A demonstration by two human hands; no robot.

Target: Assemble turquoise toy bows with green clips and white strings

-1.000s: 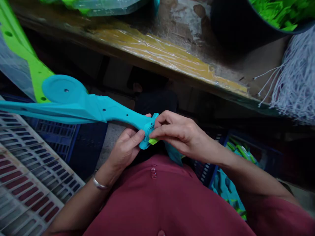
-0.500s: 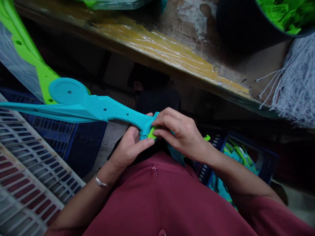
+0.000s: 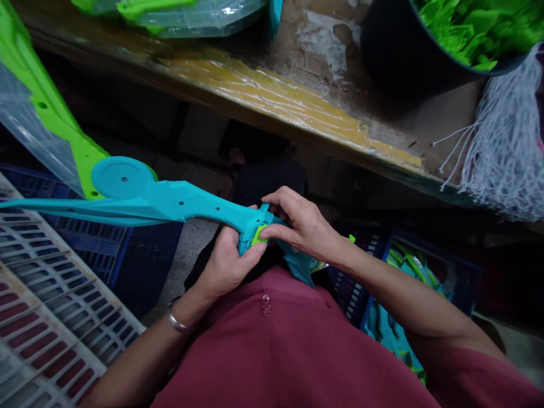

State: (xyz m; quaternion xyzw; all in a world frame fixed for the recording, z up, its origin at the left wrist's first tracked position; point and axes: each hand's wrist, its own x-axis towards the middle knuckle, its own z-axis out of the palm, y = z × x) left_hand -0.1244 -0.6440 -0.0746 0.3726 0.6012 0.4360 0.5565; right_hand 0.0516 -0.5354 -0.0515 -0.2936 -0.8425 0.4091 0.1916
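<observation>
Fingers (image 3: 272,231) against worn bench (image 3: 297,107) edge

Worn wooden bench (image 3: 297,107), white string bundle (image 3: 505,153), perhaps green plastic scraps (image 3: 471,28) in black tub (image 3: 399,56).

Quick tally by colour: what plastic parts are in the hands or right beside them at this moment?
Teal: 1, the long teal plastic part, gripped at its end by the left hand.
Lime green: 2, the small green clip pinched by the right hand, and the long green part behind the teal one.
Total: 3
</observation>
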